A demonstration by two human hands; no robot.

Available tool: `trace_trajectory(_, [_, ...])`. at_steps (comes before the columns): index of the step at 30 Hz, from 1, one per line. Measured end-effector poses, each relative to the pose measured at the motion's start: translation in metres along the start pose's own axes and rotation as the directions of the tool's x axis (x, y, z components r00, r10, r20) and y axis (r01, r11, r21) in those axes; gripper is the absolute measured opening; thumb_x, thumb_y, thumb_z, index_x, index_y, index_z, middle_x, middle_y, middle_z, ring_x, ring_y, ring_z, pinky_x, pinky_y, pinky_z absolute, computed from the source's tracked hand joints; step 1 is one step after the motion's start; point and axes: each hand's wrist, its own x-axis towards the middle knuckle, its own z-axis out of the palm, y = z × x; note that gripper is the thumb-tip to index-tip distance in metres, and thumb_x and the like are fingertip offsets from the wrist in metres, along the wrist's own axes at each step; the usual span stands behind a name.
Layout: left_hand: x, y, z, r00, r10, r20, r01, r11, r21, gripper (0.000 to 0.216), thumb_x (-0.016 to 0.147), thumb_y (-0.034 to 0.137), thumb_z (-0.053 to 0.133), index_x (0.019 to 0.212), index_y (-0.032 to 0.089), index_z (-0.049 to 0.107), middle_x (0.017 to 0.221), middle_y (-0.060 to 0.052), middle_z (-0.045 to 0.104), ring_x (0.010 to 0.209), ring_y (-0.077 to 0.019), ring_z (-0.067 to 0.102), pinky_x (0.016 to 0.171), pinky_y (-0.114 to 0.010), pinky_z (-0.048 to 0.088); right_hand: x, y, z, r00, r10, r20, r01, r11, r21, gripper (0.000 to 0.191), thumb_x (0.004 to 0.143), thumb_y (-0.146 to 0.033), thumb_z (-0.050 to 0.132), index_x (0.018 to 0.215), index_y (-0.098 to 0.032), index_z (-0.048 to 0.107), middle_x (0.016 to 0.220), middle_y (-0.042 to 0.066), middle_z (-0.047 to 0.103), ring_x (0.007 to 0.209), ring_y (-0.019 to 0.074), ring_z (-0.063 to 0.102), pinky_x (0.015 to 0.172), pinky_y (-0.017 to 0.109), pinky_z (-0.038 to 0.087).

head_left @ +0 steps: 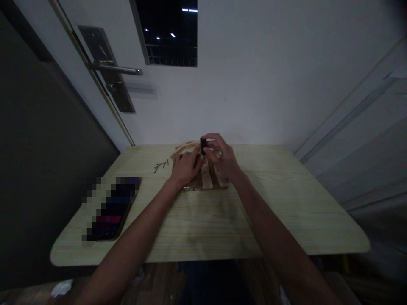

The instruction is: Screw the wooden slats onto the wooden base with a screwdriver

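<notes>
A small assembly of wooden slats (pixel 207 178) lies on the pale wooden table (pixel 286 212), toward its far side. My left hand (pixel 186 167) rests on the left part of the slats with its fingers curled down against the wood. My right hand (pixel 221 159) is closed around a small black handle (pixel 203 144), which stands upright over the slats. The tip below the handle is hidden between my hands. More loose slats (pixel 184 147) lie just behind the assembly.
Several dark screws (pixel 161 165) lie on the table left of the slats. A phone or tablet (pixel 111 209) with a blurred screen sits near the table's front left edge. A white wall and a door with a metal lever handle (pixel 114 69) stand behind.
</notes>
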Motion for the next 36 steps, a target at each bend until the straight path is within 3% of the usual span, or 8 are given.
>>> trace_trajectory(6, [-0.0014, 0.0028, -0.0024, 1.000, 0.000, 0.019, -0.001, 1.000, 0.010, 0.050, 0.101, 0.035, 0.040, 0.148, 0.017, 0.041, 0.121, -0.015, 0.073, 0.119, -0.0320, 0.064, 0.102, -0.055, 0.047, 0.0024, 0.0000, 0.0060, 0.998, 0.013, -0.064, -0.010, 0.999, 0.053, 0.028, 0.088, -0.030, 0.064, 0.116, -0.027, 0.063, 0.094, 0.001, 0.072, 0.091, 0.0186, 0.073, 0.087, 0.038, 0.062])
trace_trajectory(13, [-0.0031, 0.0034, -0.0042, 0.999, 0.004, 0.039, -0.004, 1.000, -0.007, 0.050, 0.102, 0.036, 0.040, 0.149, 0.018, 0.040, 0.125, -0.015, 0.071, 0.120, -0.0321, 0.064, 0.103, -0.055, 0.046, 0.0032, 0.0012, 0.0030, 0.994, 0.056, -0.099, -0.058, 0.998, -0.015, 0.033, 0.083, -0.034, 0.072, 0.114, -0.027, 0.062, 0.090, -0.001, 0.070, 0.077, 0.0165, 0.072, 0.074, 0.033, 0.062])
trace_trajectory(19, [-0.0033, 0.0040, -0.0058, 0.999, 0.009, 0.040, -0.007, 0.999, -0.035, 0.050, 0.102, 0.034, 0.040, 0.149, 0.017, 0.039, 0.126, -0.015, 0.072, 0.122, -0.0332, 0.063, 0.104, -0.057, 0.045, 0.0008, 0.0025, 0.0023, 0.999, -0.031, -0.042, 0.033, 0.998, 0.053, 0.031, 0.090, -0.033, 0.060, 0.120, -0.026, 0.058, 0.106, 0.004, 0.071, 0.095, 0.0187, 0.072, 0.084, 0.037, 0.063])
trace_trajectory(23, [-0.0023, 0.0021, -0.0038, 0.999, 0.028, 0.041, -0.026, 0.999, -0.043, 0.050, 0.101, 0.035, 0.043, 0.148, 0.017, 0.041, 0.124, -0.015, 0.072, 0.121, -0.0328, 0.064, 0.102, -0.056, 0.048, 0.0010, 0.0033, 0.0030, 0.999, -0.020, -0.049, 0.020, 1.000, 0.010, 0.033, 0.086, -0.028, 0.062, 0.120, -0.026, 0.058, 0.100, 0.002, 0.070, 0.087, 0.0175, 0.072, 0.080, 0.036, 0.063])
trace_trajectory(30, [-0.0032, -0.0009, -0.0011, 0.998, 0.056, 0.016, -0.055, 0.997, -0.050, 0.050, 0.101, 0.035, 0.043, 0.148, 0.019, 0.040, 0.123, -0.014, 0.072, 0.119, -0.0321, 0.065, 0.100, -0.054, 0.048, 0.0016, 0.0009, 0.0004, 0.997, -0.037, -0.067, 0.033, 0.998, -0.058, 0.031, 0.084, -0.025, 0.065, 0.115, -0.027, 0.062, 0.107, 0.003, 0.071, 0.085, 0.0171, 0.071, 0.079, 0.037, 0.064])
trace_trajectory(36, [-0.0025, -0.0007, -0.0001, 0.999, 0.043, 0.024, -0.042, 0.999, -0.029, 0.051, 0.101, 0.034, 0.043, 0.149, 0.018, 0.038, 0.126, -0.016, 0.070, 0.121, -0.0331, 0.064, 0.101, -0.055, 0.047, -0.0015, 0.0048, 0.0020, 0.998, -0.052, -0.039, 0.053, 0.998, 0.031, 0.034, 0.091, -0.030, 0.057, 0.124, -0.027, 0.060, 0.112, 0.005, 0.071, 0.100, 0.0193, 0.072, 0.089, 0.040, 0.063])
